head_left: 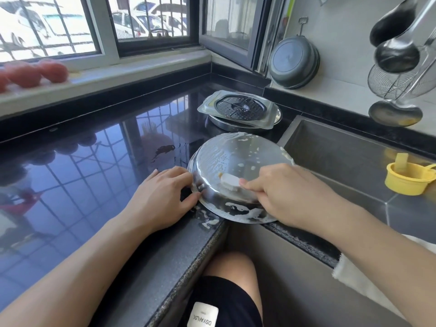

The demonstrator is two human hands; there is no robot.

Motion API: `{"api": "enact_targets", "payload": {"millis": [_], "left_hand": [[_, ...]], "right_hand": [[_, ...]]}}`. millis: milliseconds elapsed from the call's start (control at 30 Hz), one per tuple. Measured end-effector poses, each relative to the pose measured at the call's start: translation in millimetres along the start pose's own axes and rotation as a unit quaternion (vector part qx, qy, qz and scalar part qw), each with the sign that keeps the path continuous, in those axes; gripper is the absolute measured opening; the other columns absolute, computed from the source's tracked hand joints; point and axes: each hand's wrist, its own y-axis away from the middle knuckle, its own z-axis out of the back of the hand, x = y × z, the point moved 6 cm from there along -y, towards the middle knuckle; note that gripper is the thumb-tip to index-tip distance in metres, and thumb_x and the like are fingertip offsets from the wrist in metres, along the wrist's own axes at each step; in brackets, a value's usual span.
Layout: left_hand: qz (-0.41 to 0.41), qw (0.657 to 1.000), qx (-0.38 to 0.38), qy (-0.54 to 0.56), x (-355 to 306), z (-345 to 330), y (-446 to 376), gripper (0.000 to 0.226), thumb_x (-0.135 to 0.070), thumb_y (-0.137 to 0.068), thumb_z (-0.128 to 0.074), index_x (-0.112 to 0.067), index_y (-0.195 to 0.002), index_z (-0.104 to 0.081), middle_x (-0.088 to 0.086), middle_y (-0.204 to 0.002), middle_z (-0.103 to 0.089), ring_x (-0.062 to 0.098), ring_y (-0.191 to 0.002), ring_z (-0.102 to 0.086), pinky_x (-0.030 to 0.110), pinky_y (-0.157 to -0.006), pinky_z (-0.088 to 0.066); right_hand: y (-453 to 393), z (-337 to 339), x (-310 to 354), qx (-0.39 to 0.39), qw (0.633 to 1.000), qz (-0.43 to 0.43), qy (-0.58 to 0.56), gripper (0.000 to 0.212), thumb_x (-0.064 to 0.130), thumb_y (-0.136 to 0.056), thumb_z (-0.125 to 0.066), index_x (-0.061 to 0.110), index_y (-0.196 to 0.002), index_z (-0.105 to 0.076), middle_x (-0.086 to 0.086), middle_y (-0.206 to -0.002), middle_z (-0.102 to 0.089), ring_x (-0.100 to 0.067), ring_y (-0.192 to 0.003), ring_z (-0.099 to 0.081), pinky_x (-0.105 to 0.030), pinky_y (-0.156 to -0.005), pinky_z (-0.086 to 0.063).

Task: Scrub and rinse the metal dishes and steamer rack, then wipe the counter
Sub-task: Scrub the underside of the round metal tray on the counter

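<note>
Lying between left hand point(162, 199) and right hand point(285, 192), soapy dish point(231, 156).

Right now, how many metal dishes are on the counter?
3: the soapy upturned dish being scrubbed, plus a rectangular tray stacked on a round plate behind it. More may be hidden underneath.

Counter point(82, 175) left open; stacked trays point(238, 114) behind.
</note>
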Motion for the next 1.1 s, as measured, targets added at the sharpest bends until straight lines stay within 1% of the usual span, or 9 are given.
{"api": "enact_targets", "payload": {"millis": [100,200,400,500,667,800,900,1000,1100], "left_hand": [[0.004,1.0,0.001,-0.001,2,-1,0,0.02,-0.053,-0.096,-0.058,-0.039,-0.086,-0.047,-0.02,-0.12,-0.06,0.008,-0.093,-0.046,0.041,-0.091,-0.045],[0.001,1.0,-0.004,-0.008,1,-1,0,0.021,-0.053,-0.096,-0.056,-0.037,-0.086,-0.048,-0.019,-0.118,-0.061,0.006,-0.087,-0.04,0.036,-0.087,-0.04],[0.008,1.0,0.004,-0.005,-4,2,1,0.018,-0.05,-0.097,-0.058,-0.035,-0.088,-0.051,-0.02,-0.121,-0.06,0.006,-0.087,-0.04,0.04,-0.091,-0.045],[0.012,1.0,0.008,-0.011,-6,3,2,0.017,-0.049,-0.097,-0.057,-0.035,-0.088,-0.05,-0.02,-0.123,-0.06,0.006,-0.088,-0.04,0.043,-0.094,-0.046],[0.029,0.999,0.008,-0.036,-7,1,0,0.015,-0.045,-0.098,-0.054,-0.031,-0.092,-0.052,-0.017,-0.121,-0.059,0.01,-0.086,-0.043,0.033,-0.082,-0.037],[0.043,0.998,0.014,-0.045,-9,-3,1,0.01,-0.041,-0.1,-0.05,-0.033,-0.097,-0.046,-0.013,-0.127,-0.057,0.016,-0.093,-0.048,0.032,-0.084,-0.032],[0.046,0.998,0.016,-0.045,-10,-4,1,0.01,-0.04,-0.1,-0.049,-0.034,-0.096,-0.043,-0.011,-0.125,-0.057,0.021,-0.098,-0.054,0.033,-0.085,-0.033],[0.047,0.998,0.01,-0.042,-11,-2,1,0.01,-0.039,-0.101,-0.051,-0.034,-0.095,-0.045,-0.012,-0.123,-0.058,0.016,-0.089,-0.044,0.033,-0.082,-0.031],[0.046,0.998,0.011,-0.042,-11,-2,1,0.01,-0.039,-0.101,-0.051,-0.034,-0.095,-0.045,-0.013,-0.123,-0.058,0.014,-0.088,-0.04,0.033,-0.082,-0.031]], "right_hand": [[20,0,0,0.009,1.0,0.009,0.0,0.041,0.048,-0.107,-0.028,0.049,-0.135,-0.059,0.008,-0.087,-0.052,-0.024,-0.079,-0.056,-0.032,-0.067,-0.037],[27,3,-4,0.007,1.0,0.002,-0.009,0.039,0.047,-0.108,-0.03,0.05,-0.136,-0.057,0.008,-0.085,-0.051,-0.025,-0.082,-0.06,-0.036,-0.068,-0.046],[-5,-5,22,-0.012,1.0,0.026,-0.006,0.039,0.034,-0.109,-0.037,0.045,-0.141,-0.056,0.007,-0.087,-0.043,-0.026,-0.094,-0.058,-0.033,-0.072,-0.036],[6,-6,14,-0.015,0.999,0.025,-0.015,0.037,0.037,-0.109,-0.037,0.047,-0.139,-0.056,0.007,-0.087,-0.046,-0.025,-0.086,-0.057,-0.032,-0.069,-0.035],[43,-7,-23,-0.006,0.998,-0.012,-0.062,0.038,0.048,-0.103,-0.035,0.06,-0.136,-0.051,0.009,-0.082,-0.05,-0.023,-0.082,-0.06,-0.036,-0.071,-0.05],[46,-8,-38,-0.012,0.998,-0.019,-0.065,0.047,0.057,-0.099,-0.026,0.054,-0.13,-0.061,0.011,-0.076,-0.051,-0.015,-0.073,-0.055,-0.031,-0.065,-0.043],[46,-6,-44,-0.001,0.998,-0.032,-0.046,0.041,0.055,-0.101,-0.031,0.055,-0.131,-0.058,0.013,-0.08,-0.054,-0.018,-0.082,-0.06,-0.031,-0.068,-0.044],[48,1,-62,0.016,0.995,-0.088,-0.039,0.036,0.056,-0.102,-0.033,0.061,-0.13,-0.055,0.017,-0.075,-0.044,-0.024,-0.092,-0.063,-0.032,-0.073,-0.044],[50,1,-51,0.018,0.996,-0.071,-0.049,0.036,0.052,-0.104,-0.033,0.058,-0.132,-0.056,0.015,-0.078,-0.047,-0.02,-0.092,-0.061,-0.033,-0.077,-0.047]]}}
